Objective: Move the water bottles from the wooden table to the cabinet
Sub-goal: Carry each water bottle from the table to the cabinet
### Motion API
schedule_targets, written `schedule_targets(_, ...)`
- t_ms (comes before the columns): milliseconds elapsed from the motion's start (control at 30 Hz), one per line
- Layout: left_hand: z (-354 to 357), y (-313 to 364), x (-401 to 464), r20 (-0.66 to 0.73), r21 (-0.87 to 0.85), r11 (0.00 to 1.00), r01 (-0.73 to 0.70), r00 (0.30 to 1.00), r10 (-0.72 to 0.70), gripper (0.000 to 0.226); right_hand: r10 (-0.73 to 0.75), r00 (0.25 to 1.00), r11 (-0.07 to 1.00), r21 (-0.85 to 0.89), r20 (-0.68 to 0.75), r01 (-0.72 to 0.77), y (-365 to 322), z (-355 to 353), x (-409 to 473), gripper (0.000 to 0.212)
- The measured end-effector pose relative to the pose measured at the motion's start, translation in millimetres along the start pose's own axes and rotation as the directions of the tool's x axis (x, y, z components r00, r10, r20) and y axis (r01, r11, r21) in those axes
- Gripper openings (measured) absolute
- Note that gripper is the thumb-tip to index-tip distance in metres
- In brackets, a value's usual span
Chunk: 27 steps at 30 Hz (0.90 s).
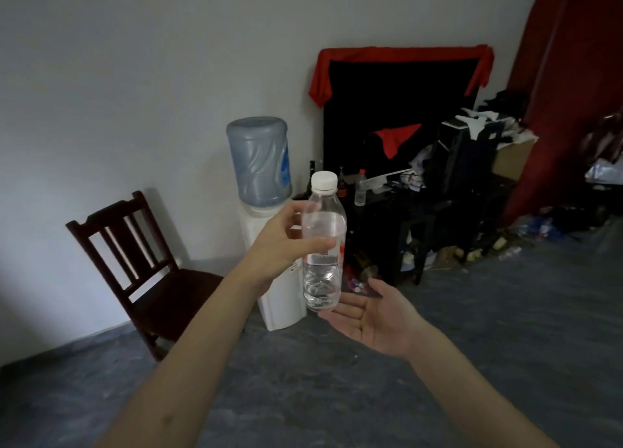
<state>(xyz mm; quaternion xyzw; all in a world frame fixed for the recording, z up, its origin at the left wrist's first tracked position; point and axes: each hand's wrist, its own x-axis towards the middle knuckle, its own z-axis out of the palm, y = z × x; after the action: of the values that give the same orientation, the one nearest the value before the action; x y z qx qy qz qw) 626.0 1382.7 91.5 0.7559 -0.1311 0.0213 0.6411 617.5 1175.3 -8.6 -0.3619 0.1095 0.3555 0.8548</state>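
Note:
A clear plastic water bottle (324, 269) with a white cap stands upright in the air at the centre of the head view, partly filled. My left hand (286, 245) grips its middle, thumb across the front and fingers behind. My right hand (374, 316) lies open, palm up, just under and to the right of the bottle's base, fingertips near the bottom. A dark cabinet-like table (404, 218) stands behind, carrying another small clear bottle (360, 189) and dark bottles.
A water dispenser (266, 184) with a blue jug stands by the wall behind the bottle. A dark wooden chair (141, 262) sits at left. Clutter, boxes and red cloth (397, 60) fill the right side. Grey floor stretches in front.

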Motion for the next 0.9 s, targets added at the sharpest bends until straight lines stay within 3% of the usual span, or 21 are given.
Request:
schedule_targets(233,34.8,-17.4,97.8,0.017,0.000,1.000,0.006,1.000,-0.006,0.055,-0.001,1.000,1.000,0.012,-0.018,0.001,-84.3,-35.6,33.6,0.075)
schedule_targets(433,33.5,-56.0,181.6,0.010,0.009,1.000,0.017,1.000,-0.017,0.054,0.018,0.997,1.000,-0.004,-0.071,-0.019,-141.3,-54.6,95.6,0.072)
schedule_targets(900,-24.3,-124.5,409.3,-0.056,-0.033,0.999,0.041,0.997,-0.043,0.075,0.087,0.989,0.995,-0.044,-0.118,-0.092,-301.5,-53.4,299.6,0.074)
